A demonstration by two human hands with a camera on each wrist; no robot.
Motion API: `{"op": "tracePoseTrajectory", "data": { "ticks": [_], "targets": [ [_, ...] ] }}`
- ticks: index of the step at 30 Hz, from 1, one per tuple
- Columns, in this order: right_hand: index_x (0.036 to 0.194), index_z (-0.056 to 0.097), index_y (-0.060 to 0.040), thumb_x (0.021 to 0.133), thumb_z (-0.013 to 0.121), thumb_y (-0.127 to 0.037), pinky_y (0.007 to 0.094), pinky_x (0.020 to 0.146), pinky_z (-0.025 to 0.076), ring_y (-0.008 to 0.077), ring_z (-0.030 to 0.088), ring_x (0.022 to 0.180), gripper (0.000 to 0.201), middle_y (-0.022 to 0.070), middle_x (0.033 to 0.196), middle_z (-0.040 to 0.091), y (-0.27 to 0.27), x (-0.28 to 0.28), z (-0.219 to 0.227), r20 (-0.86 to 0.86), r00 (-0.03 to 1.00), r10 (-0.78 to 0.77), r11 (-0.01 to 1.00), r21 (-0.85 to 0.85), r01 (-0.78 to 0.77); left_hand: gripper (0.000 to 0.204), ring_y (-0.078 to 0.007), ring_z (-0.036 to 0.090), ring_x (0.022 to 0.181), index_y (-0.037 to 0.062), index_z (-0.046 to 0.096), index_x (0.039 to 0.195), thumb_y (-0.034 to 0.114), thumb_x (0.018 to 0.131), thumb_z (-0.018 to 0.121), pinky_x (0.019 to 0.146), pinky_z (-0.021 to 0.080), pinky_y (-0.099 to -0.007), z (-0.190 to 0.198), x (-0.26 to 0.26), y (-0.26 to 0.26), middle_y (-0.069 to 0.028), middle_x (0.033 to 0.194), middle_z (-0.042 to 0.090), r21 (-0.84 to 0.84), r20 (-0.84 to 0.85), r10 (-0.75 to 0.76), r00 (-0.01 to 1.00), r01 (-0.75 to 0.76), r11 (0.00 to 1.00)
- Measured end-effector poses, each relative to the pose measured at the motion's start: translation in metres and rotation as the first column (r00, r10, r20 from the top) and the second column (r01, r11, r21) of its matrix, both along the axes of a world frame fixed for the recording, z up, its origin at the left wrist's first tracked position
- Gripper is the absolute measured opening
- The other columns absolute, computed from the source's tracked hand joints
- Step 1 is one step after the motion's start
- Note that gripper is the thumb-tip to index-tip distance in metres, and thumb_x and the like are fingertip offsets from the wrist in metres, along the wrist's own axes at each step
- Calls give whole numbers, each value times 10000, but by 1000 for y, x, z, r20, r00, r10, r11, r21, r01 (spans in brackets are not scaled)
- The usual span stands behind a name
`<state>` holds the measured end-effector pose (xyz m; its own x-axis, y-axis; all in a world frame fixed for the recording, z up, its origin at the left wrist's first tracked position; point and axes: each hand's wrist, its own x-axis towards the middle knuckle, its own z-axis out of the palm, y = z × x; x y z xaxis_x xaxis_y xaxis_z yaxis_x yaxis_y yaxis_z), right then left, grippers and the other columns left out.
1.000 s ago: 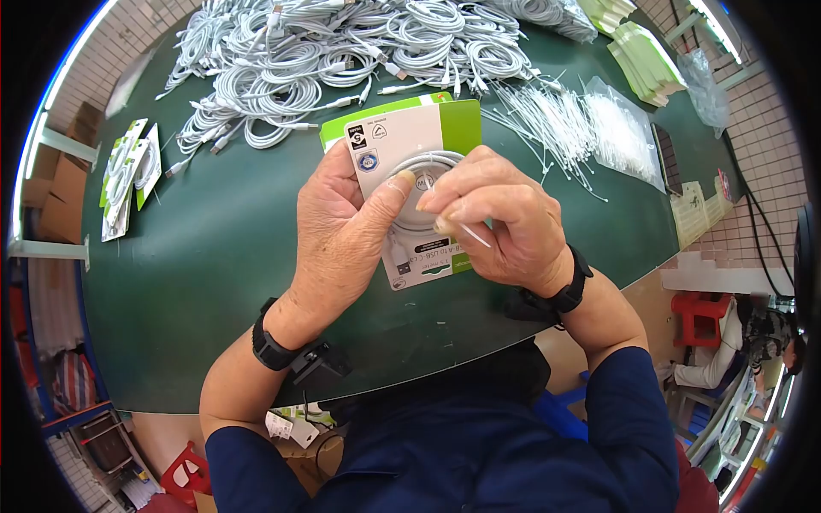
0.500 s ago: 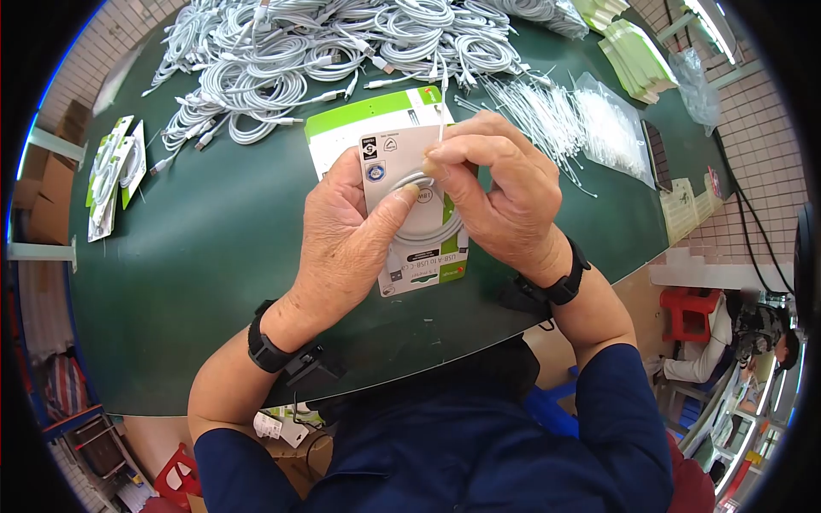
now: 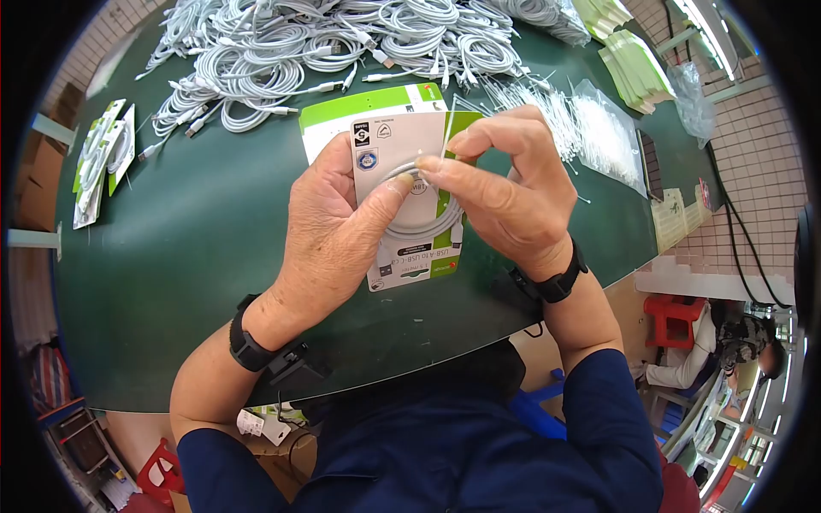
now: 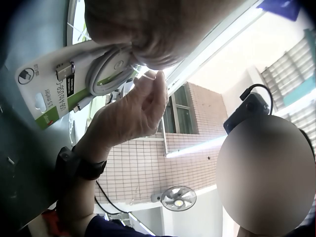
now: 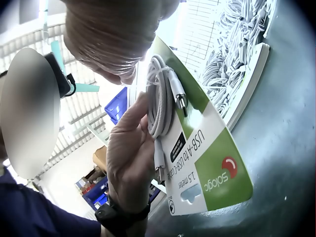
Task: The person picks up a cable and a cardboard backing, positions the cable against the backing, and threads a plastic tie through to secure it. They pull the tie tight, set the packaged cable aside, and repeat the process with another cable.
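My left hand (image 3: 329, 227) grips a white and green packaging card (image 3: 398, 137) upright over the table, its thumb pressed on a coiled white USB cable (image 3: 428, 229) on the card's front. Beside the card's upper right, my right hand (image 3: 517, 192) has its thumb tip at the top of the coil and its index finger curled. A thin white cable tie (image 4: 144, 74) runs between its fingertips in the left wrist view. In the right wrist view the cable's USB-C plug (image 5: 181, 101) hangs beside the coil. The right palm hides part of the card's edge.
Behind the card lies a stack of green and white cards (image 3: 321, 120). A big heap of coiled cables (image 3: 342, 43) covers the far side. Loose cable ties (image 3: 547, 115) and a clear bag (image 3: 603, 137) are at right. Several packed cards (image 3: 103, 162) lie at left.
My right hand has moved from the coil's lower right, up above its top, then slightly down with the thumb at the coil. The tie's end now points upward. My left hand keeps its grip.
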<state>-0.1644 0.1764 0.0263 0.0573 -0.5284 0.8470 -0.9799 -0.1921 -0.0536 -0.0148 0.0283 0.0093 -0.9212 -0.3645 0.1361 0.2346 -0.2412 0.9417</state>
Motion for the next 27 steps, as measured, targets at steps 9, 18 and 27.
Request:
{"op": "tracePoseTrajectory", "data": {
  "ticks": [9, 18, 27],
  "targets": [
    [1055, 789, -128, 715, 876, 38, 317, 715, 592, 230, 715, 881, 388, 58, 1066, 747, 4, 10, 0, 82, 996, 41, 999, 30, -43, 362, -182, 688, 1143, -59, 547, 1359, 6, 1012, 626, 991, 566, -334, 0, -1, -3, -160, 1268, 703, -16, -35, 27, 999, -28, 999],
    [1086, 770, -124, 732, 869, 47, 326, 719, 587, 237, 719, 877, 405, 72, 1068, 752, 3, 8, -2, 108, 992, 72, 997, 11, -74, 366, -178, 690, 1141, -57, 543, 1364, -2, 1011, 621, 993, 565, -334, 0, -1, -3, -158, 1276, 699, -21, -35, 29, 999, -30, 999],
    [1091, 766, -124, 735, 868, 54, 320, 713, 582, 235, 718, 879, 411, 71, 1069, 751, 3, 8, -2, 100, 993, 67, 998, 8, -68, 369, -176, 690, 1139, -56, 543, 1368, -4, 1012, 619, 993, 565, -330, 0, -1, -3, -153, 1276, 699, -18, -25, 29, 999, -29, 999]
  ]
}}
